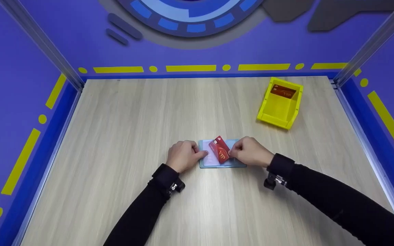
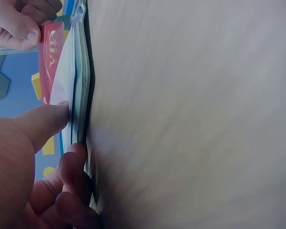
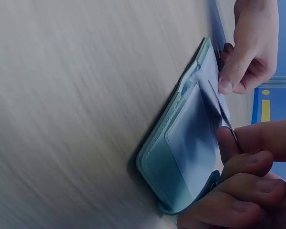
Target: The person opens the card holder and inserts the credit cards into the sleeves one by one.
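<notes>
A light blue-green card wallet (image 1: pixel 234 164) lies open on the table in front of me, with clear or whitish sleeves inside. My left hand (image 1: pixel 183 155) holds its left edge, thumb on top of the sleeve and fingers curled against the side. Between the thumb and index finger of my right hand (image 1: pixel 251 152) is a red VIP card (image 1: pixel 222 152), pinched by its right edge. This card stands tilted over the middle of the wallet; in the right wrist view it shows edge-on, above the right-hand pocket (image 3: pixel 193 129). A paler red patch shows beside its upper left.
Toward the back right of the wooden table (image 1: pixel 132 119) stands a yellow bin (image 1: pixel 274 121). Another red VIP card (image 1: pixel 283 91) leans against the bin's far inner wall. Blue panels with yellow marks (image 1: pixel 191 68) enclose the table at the back and sides.
</notes>
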Tool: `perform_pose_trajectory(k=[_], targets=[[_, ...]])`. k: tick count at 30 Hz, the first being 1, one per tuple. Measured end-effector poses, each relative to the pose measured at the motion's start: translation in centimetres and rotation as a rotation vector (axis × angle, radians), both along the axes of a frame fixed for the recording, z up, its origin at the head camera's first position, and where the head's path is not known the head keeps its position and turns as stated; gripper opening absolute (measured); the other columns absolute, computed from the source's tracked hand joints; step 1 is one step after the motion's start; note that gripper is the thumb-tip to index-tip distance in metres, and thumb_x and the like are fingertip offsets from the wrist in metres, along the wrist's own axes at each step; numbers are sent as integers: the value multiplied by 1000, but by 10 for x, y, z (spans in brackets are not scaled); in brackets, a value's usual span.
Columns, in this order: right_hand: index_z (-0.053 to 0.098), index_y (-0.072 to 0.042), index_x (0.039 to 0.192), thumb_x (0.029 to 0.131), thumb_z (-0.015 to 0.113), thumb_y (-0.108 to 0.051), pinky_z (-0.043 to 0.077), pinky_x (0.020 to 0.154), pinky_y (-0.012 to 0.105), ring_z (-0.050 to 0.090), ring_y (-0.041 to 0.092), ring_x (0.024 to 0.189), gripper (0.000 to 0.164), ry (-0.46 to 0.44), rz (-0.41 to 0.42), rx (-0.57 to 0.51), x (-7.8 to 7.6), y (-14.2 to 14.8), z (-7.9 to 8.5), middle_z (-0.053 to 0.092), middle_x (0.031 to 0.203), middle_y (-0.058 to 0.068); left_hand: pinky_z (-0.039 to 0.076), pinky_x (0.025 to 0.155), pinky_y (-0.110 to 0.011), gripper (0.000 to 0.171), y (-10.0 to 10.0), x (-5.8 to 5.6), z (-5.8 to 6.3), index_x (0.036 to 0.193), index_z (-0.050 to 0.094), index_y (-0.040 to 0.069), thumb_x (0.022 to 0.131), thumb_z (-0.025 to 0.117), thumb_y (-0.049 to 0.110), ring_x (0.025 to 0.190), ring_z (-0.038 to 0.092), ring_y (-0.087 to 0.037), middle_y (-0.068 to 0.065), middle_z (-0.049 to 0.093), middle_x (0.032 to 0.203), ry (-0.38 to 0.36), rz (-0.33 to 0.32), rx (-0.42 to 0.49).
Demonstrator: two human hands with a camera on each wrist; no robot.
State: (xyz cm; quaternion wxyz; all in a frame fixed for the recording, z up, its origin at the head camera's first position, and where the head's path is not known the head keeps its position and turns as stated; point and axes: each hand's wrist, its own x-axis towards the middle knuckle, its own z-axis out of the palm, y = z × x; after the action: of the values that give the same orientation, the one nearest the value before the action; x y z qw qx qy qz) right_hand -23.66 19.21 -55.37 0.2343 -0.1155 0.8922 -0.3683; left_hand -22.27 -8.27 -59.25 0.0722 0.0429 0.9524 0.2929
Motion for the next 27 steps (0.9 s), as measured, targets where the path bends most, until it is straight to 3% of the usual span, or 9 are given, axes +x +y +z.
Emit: perform_pose_trajectory(k=[8, 13, 18, 23, 27], targets=[[73, -7, 73, 100, 65, -14, 34, 64, 28, 47, 13, 66, 29, 7, 30, 45, -1, -9, -3, 48, 64, -9, 39, 69, -32, 43, 0, -1, -2, 74, 68, 23, 93, 84, 57, 71, 55, -14, 9, 58, 70, -12, 0, 0], [77, -5, 77, 98, 65, -14, 35, 64, 28, 49, 13, 67, 26, 8, 27, 58, -1, -8, -2, 50, 65, -9, 39, 69, -31, 43, 0, -1, -2, 75, 69, 22, 94, 84, 57, 70, 55, -13, 9, 58, 70, -3, -5, 5], [70, -11, 68, 94, 65, -13, 34, 63, 28, 49, 13, 65, 27, 19, 1, 77, 1, -7, -2, 47, 62, -9, 39, 70, -31, 42, 0, -1, -1, 75, 69, 22, 94, 83, 57, 72, 55, -14, 9, 58, 71, -7, -11, -8], [59, -18, 62, 96, 65, -13, 31, 61, 27, 44, 12, 62, 35, 37, 37, 67, 1, -10, -5, 43, 60, -10, 39, 70, -32, 43, 0, -2, -1, 74, 68, 23, 94, 83, 58, 72, 56, -14, 9, 59, 71, -15, -7, -11], [68, -12, 68, 97, 64, -12, 33, 60, 26, 45, 10, 62, 30, 42, 70, 67, 0, -14, -8, 48, 62, -11, 39, 70, -32, 43, 0, -2, -2, 74, 68, 23, 94, 83, 58, 72, 56, -13, 9, 59, 71, -11, -9, -2]])
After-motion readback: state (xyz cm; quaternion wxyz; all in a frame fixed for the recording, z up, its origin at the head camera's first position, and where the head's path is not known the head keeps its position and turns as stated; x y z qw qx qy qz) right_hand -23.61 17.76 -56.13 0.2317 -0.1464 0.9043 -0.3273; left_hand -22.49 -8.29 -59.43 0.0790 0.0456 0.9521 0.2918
